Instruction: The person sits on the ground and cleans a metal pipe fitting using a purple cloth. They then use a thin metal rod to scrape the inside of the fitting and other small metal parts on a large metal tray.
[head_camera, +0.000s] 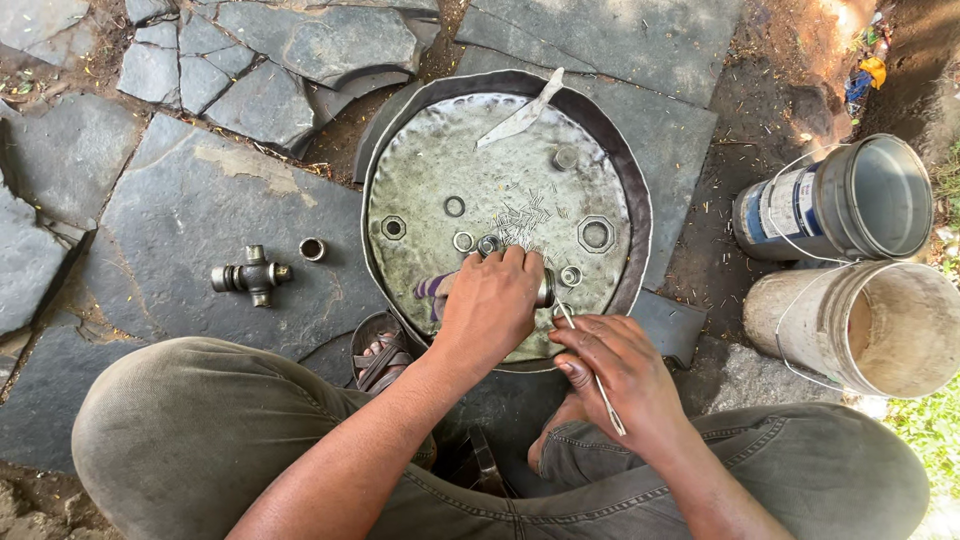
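My left hand (490, 303) is closed over a small metal bearing cup (545, 288) at the near side of a round metal pan (420, 190). A purple-striped cloth (430, 290) pokes out to the left of that hand. My right hand (620, 375) pinches a thin metal rod (600, 385) whose tip points toward the cup. In the pan lie a pile of thin needle rollers (520, 222), several rings (463, 241) and two hexagonal nuts (596, 234). A flat metal blade (520, 115) leans on the pan's far rim.
A cross-shaped joint piece (252, 275) and a loose cup (312, 249) lie on the stone slab to the left. Two cans lie on their sides at right: a metal one (840, 200) and a dirty pale one (860, 325). My knees frame the near edge, a sandalled foot (380, 352) between.
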